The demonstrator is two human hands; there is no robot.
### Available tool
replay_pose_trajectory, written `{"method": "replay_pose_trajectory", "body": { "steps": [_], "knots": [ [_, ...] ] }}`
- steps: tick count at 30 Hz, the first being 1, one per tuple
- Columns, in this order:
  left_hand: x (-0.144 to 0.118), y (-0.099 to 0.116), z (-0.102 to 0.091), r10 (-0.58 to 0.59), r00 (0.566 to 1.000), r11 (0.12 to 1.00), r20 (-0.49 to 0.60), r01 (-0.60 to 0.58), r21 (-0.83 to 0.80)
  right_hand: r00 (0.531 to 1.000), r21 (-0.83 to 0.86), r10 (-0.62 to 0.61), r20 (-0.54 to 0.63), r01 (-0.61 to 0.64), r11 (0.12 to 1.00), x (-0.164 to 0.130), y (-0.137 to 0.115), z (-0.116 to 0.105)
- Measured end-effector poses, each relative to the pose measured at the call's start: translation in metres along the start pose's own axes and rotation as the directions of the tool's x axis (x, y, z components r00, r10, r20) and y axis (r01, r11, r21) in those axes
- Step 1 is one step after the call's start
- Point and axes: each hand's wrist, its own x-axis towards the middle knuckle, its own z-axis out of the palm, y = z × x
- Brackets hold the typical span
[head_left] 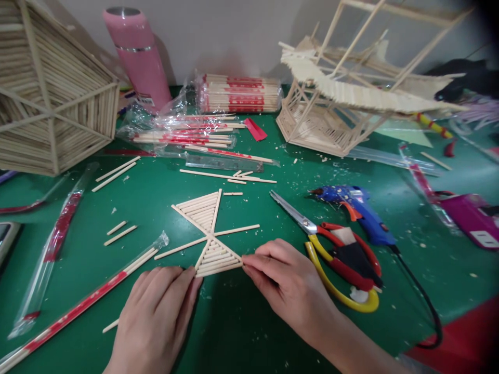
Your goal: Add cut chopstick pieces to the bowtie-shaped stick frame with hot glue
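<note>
Carefully now, the stick fan [208, 234] lay flat on the green mat [249, 322], and both hands were on its near edge. The left hand [156, 311] rested palm down, fingers close together, fingertips touching the fan's lower left corner. The right hand [286, 283] had thumb and forefinger pinched narrow on the end of the fan's lowest stick. The risk looked plain: too hard a nudge there could have skewed that stick or cracked a joint, and the long spokes could have snapped under a pressing palm. Right of the fan sat the scissors [335, 254], blades open, close enough for a wrist to catch; beyond those, the glue gun [356, 208] with its cord trailing. Behind the fan lay loose sticks [228, 176] and wrapped bundles [239, 94], then a pink flask [138, 57] against the pale wall [234, 36]. A stick-built model [335, 114] stood far right of the fan.
</note>
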Motion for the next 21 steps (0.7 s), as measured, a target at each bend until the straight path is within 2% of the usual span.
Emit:
{"method": "replay_pose_trajectory", "body": {
  "steps": [7,21],
  "knots": [
    [-0.0008,-0.0007,-0.002,0.002,1.0,1.0,0.026,-0.002,0.005,1.0,-0.015,-0.01,-0.009,0.01,1.0,-0.0008,-0.0014,0.0017],
    [0.0073,0.0028,-0.0065,-0.076,0.997,0.996,-0.029,0.075,-0.045,1.0,-0.025,0.016,0.011,-0.016,1.0,0.0002,-0.0035,0.0023]
  ]
}}
